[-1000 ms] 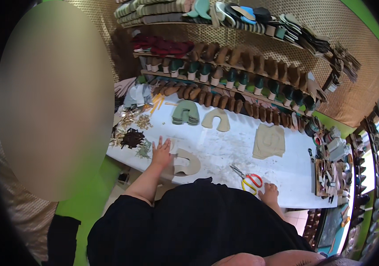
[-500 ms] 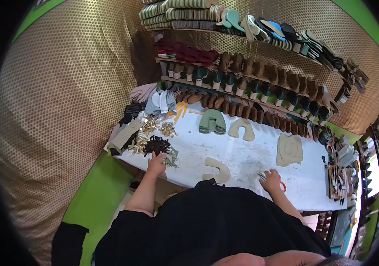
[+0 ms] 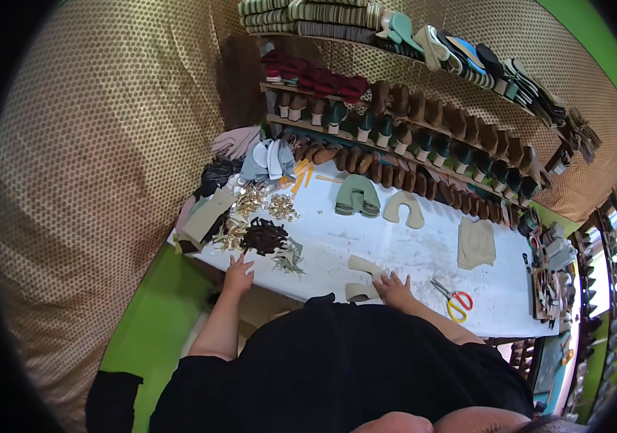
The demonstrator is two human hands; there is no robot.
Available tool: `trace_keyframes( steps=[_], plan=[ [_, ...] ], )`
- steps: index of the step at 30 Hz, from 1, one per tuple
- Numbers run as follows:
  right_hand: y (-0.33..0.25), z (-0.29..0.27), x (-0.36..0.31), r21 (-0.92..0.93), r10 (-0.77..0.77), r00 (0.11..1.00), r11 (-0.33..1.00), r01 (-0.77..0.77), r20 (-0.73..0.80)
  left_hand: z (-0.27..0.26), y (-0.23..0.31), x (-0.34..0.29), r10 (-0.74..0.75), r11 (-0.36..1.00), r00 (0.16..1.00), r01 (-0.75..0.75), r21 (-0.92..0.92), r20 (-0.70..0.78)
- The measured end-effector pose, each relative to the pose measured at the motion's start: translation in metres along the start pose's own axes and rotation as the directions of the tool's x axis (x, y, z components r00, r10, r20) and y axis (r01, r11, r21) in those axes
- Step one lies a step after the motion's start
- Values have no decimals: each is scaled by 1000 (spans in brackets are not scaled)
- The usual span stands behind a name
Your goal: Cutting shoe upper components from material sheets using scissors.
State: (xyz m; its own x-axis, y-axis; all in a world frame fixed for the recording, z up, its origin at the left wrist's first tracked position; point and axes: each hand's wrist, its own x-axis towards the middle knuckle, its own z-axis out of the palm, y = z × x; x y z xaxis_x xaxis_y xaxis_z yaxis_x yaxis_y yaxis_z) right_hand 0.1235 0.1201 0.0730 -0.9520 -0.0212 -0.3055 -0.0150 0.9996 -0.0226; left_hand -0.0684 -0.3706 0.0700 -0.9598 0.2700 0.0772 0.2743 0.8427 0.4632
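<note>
Right grip (image 3: 393,290) wide, curved beige piece (image 3: 364,265) partly beneath; left grip (image 3: 238,276) wide, well apart

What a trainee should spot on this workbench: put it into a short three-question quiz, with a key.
1. Multiple choice: what does the person's right grip partly cover?
A. the gold pieces
B. the beige U-shaped piece near the front edge of the white table
C. the green stack

2. True or false: neither the right grip nor the left grip holds the scissors.

3. Fill in the colour: the pile immediately left of the green scraps is ____.

Key: 1. B; 2. true; 3. dark brown.
</note>
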Motion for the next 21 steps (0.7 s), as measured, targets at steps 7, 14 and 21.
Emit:
trace_keyframes(
  steps=[7,14,21],
  plan=[
    [-8,-16,-1,50,65,998,997,-66,26,-1,-15,0,1,1000,994,2,-27,109],
    [8,10,25,127,127,972,986,-104,-198,-9,-21,15,-12,998,982,24,-62,188],
    [-11,-69,22,348,244,903,930,-115,-353,-40,18,33,47,971,997,-32,-237,56]
  ],
)
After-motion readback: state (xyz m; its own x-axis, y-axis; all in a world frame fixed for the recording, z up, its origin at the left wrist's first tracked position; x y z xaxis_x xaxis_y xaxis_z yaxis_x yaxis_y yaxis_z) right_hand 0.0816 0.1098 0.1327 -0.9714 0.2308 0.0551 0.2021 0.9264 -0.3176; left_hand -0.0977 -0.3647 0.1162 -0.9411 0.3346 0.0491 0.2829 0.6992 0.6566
